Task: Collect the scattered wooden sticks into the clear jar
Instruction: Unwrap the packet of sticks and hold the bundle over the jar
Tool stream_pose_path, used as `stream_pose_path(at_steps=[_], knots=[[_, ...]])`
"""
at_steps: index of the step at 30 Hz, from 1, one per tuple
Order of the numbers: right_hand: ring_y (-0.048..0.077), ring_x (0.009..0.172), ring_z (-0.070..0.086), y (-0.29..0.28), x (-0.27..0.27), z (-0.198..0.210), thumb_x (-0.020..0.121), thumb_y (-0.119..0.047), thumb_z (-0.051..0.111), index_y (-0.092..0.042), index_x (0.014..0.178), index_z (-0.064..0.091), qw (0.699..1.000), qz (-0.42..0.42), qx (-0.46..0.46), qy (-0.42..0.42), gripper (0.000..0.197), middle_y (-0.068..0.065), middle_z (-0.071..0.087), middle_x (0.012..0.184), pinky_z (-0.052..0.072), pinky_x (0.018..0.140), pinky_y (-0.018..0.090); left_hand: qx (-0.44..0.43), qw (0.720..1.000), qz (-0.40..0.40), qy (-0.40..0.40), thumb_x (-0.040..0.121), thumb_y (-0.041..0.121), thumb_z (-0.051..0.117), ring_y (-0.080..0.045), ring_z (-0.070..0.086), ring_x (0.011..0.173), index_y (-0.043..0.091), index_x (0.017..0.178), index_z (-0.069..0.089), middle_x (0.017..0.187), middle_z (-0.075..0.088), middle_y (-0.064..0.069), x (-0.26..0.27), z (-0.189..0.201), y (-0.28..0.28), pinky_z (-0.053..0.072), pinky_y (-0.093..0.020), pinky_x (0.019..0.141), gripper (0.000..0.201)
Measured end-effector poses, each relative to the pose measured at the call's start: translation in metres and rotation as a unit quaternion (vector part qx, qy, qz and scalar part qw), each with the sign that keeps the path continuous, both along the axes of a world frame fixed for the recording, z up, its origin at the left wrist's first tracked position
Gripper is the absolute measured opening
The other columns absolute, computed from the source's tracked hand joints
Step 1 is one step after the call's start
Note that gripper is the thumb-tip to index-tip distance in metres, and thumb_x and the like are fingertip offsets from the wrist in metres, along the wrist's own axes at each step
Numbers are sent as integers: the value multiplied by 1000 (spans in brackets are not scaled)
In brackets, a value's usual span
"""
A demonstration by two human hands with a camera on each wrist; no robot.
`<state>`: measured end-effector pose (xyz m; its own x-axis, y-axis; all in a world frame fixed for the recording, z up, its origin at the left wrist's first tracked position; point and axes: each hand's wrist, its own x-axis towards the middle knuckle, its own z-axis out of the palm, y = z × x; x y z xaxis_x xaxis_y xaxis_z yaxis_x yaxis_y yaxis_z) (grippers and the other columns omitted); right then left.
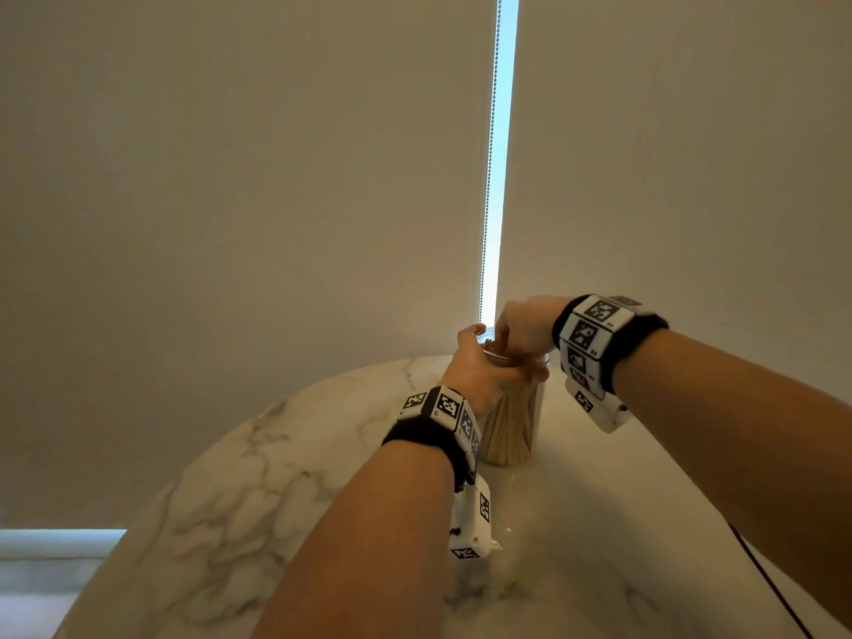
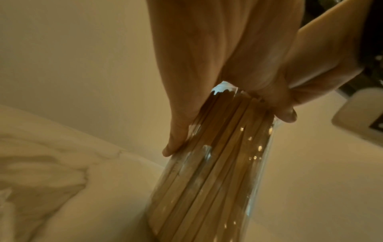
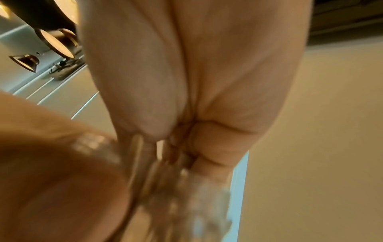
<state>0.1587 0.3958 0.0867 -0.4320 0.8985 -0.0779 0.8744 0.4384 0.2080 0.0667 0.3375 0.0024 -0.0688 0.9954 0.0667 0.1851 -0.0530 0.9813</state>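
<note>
- The marble table [image 1: 258,477] carries the clear jar [image 1: 516,426], which stands upright directly beneath both grips; no loose stick shows on the part of the table in view, though pale crumbs lie below the left wrist.
- The clear jar's long axis runs vertical, mouth up, so anything entering must travel straight down from the right grip above it.
- The left hand [image 1: 479,371] is the lower and nearer grip: its fingers [image 2: 178,139] and thumb curl round the jar's upper wall just under the rim, steadying it.
- The right hand [image 1: 525,329] sits over the mouth with fingers pointing down into it; they look bunched round stick tops, but the right wrist view is too blurred to confirm, so I cannot tell its state.
- The wooden sticks [image 2: 209,176] are pale, thin and straight, packed on end, leaning slightly, their tops reaching to about the rim.
- Judging by that, the jar seems almost full and the task near its end.
</note>
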Motion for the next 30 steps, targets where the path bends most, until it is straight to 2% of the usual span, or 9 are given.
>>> stream_pose_path(at_steps=[3, 8, 11, 15, 18, 21, 26, 28, 30], knots=[[18, 107, 65, -4, 1, 0, 97, -26, 59, -19, 123, 70, 999, 13, -18, -29, 29, 1, 69, 118, 51, 92, 28, 6, 1000, -5, 2, 72, 25, 90, -18, 51, 114, 20, 156, 11, 141, 55, -9, 1, -1, 0, 38, -33, 98, 115], [7, 82, 65, 2, 16, 17, 86, -18, 75, -22, 96, 78, 984, 7, -62, 170, 11, -5, 73, 94, 49, 68, 19, 11, 1000, -1, -5, 72, 24, 90, -17, 49, 114, 21, 155, 14, 142, 54, -7, 0, -2, 0, 38, -33, 96, 112], [13, 86, 68, 7, 14, 5, 87, -26, 76, -21, 89, 79, 987, 1, -17, 159, 6, -3, 74, 92, 51, 70, 23, 12, 1000, -2, -14, 72, 24, 90, -17, 48, 115, 22, 155, 14, 143, 53, -7, 0, -2, 2, 37, -33, 96, 113], [13, 82, 71, 3, 18, 14, 91, -54, 63, -18, 95, 73, 983, -10, -48, 178, 38, -3, 74, 89, 54, 74, 25, 15, 1000, 4, -8, 69, 27, 91, -22, 55, 121, 22, 154, 16, 136, 59, -5, 0, -7, 4, 42, -36, 99, 114], [14, 84, 68, 0, 20, 15, 85, -41, 77, -19, 103, 65, 986, -14, -20, 167, 31, -2, 71, 96, 50, 66, 24, 19, 1000, 5, -18, 70, 23, 91, -22, 53, 124, 20, 154, 16, 139, 57, -7, 0, -7, 5, 40, -33, 100, 113], [18, 93, 67, 2, 15, 3, 89, -25, 74, -17, 102, 73, 991, -5, 29, 133, 15, 2, 73, 102, 56, 80, 29, 24, 999, 3, -21, 70, 23, 91, -20, 53, 120, 21, 154, 16, 139, 56, -6, 1, -7, 4, 39, -31, 99, 113], [12, 89, 69, -1, 17, 15, 98, -41, 58, -20, 108, 74, 992, 8, -39, 118, 28, -6, 74, 96, 51, 75, 24, 23, 1000, 2, -13, 72, 24, 90, -18, 53, 116, 22, 154, 16, 139, 57, -5, 0, -7, 4, 39, -32, 96, 111], [6, 84, 65, -5, 21, 22, 92, -46, 67, -28, 108, 69, 986, 5, -78, 147, 24, -12, 68, 92, 44, 64, 21, 26, 1000, 0, -5, 72, 25, 90, -18, 53, 115, 21, 153, 16, 138, 58, -5, 0, -7, 4, 39, -32, 95, 109], [7, 86, 61, -5, 20, 20, 88, -36, 73, -35, 110, 67, 989, 18, -77, 127, 23, -13, 61, 96, 42, 66, 20, 25, 1000, 3, -4, 72, 26, 90, -18, 54, 115, 22, 152, 17, 133, 59, -2, 0, -7, 3, 39, -32, 95, 108]])
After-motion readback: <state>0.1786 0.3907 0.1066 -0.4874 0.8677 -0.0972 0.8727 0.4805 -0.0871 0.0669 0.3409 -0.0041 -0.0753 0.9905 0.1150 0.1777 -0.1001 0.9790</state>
